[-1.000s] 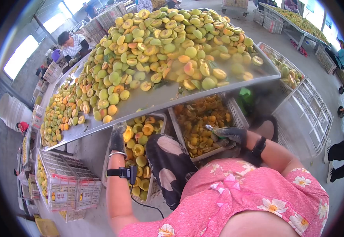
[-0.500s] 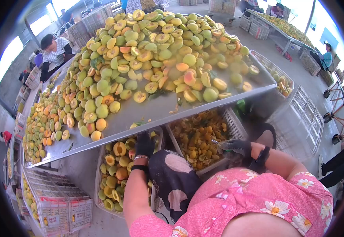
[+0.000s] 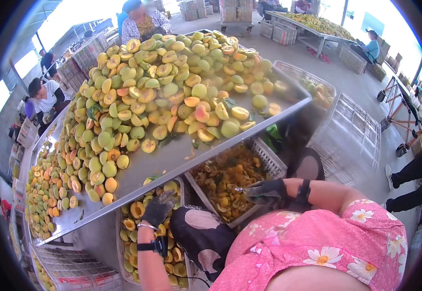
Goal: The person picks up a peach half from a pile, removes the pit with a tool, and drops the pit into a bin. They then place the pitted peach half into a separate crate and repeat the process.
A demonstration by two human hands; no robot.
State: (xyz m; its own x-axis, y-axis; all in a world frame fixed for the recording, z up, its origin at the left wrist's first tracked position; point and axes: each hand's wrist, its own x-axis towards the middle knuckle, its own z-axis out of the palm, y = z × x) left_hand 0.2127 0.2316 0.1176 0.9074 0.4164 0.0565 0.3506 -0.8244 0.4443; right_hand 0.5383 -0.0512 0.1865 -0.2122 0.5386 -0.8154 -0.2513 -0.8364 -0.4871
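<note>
My left hand (image 3: 158, 208), in a dark glove, is over a crate (image 3: 119, 232) of halved green-yellow fruit that look like apricots (image 3: 178, 254). Its fingers are stretched out near the table's front edge, and I see nothing held in them. My right hand (image 3: 267, 191), also gloved, is closed around a small metal-tipped tool (image 3: 239, 189); its handle is hidden in the grip. Below that tip a second crate (image 3: 272, 162) holds orange-brown pits and fruit scraps (image 3: 225, 177). A large heap of halved fruit (image 3: 172, 82) covers much of the metal table (image 3: 165, 157).
The table's raised metal rim (image 3: 206, 157) runs above both crates. An upright white crate (image 3: 349, 138) stands at right, beyond my knee (image 3: 310, 165). Stacked crates (image 3: 75, 266) are at lower left. Other people sit around the tables, and someone's dark-trousered legs (image 3: 409, 167) show at right.
My left hand has drawn back from under the table edge and now shows over the fruit crate. The right hand still grips the tool above the scraps. The whole view has shifted.
</note>
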